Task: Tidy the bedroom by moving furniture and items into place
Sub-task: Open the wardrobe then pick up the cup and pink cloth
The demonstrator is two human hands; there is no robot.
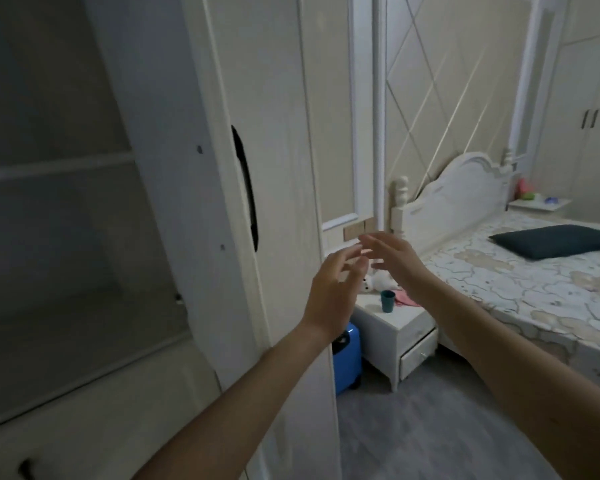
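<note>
Both arms reach forward into the middle of the view. My left hand [333,289] and my right hand [394,259] hover close together with fingers spread and relaxed, holding nothing. Behind them stands a white bedside table [404,323] with its lower drawer [418,353] pulled out. On the table top sit a teal cup [388,301], a white soft toy [484,280] partly hidden by my hands, and a pink cloth [404,298]. A blue suitcase [347,358] stands on the floor left of the table, half hidden by the wardrobe door.
A white wardrobe door [257,168] with a black handle [246,188] stands open at left, showing bare shelves [56,168]. The bed [520,289] with a dark pillow [553,240] fills the right. A second bedside table [539,204] is at the far right. Grey floor [430,427] lies ahead.
</note>
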